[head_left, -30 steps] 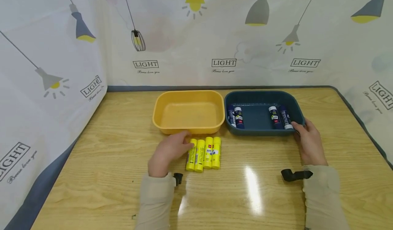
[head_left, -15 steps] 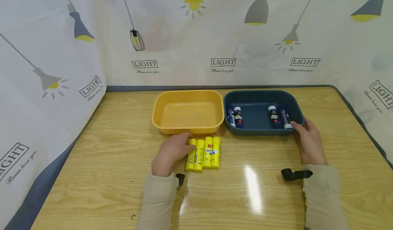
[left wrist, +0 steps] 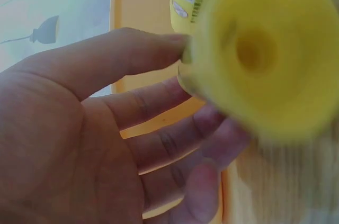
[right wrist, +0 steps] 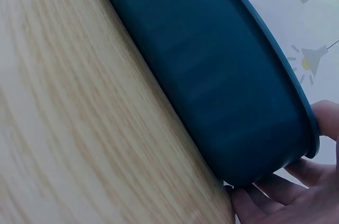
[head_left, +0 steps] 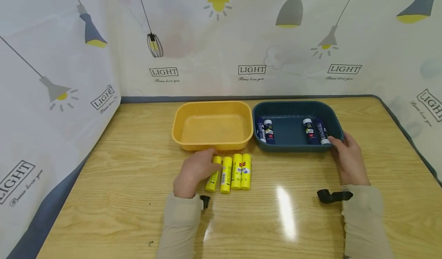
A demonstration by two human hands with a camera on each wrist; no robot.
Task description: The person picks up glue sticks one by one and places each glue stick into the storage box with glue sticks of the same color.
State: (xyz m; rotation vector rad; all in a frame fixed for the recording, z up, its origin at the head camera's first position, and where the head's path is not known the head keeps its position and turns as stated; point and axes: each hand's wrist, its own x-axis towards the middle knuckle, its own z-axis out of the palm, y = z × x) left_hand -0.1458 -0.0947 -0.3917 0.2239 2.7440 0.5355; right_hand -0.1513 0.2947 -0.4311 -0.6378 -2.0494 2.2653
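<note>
My left hand (head_left: 196,170) pinches the upper part of a yellow glue stick (head_left: 213,181) between thumb and fingers. In the left wrist view this glue stick (left wrist: 296,75) points its round end at the camera, blurred. It lies slightly tilted, apart from several other yellow glue sticks (head_left: 236,172) on the table just right of it. At the right, my right hand (head_left: 352,163) grips the front right corner of a dark blue bin (head_left: 293,148), thumb over its rim. The right wrist view shows the fingers beneath and against the outer wall of this bin (right wrist: 212,81).
Behind the left hand stands a yellow bin (head_left: 212,144), beside the dark blue one. Navy glue sticks with white caps (head_left: 269,132) lie at both ends inside the blue bin. A patterned curtain (head_left: 207,40) bounds the wooden table (head_left: 259,220) at the back and sides.
My left hand has moved slightly right and taken hold of the leftmost yellow glue stick, which now tilts away from the others. My right hand has stayed on the blue bin.
</note>
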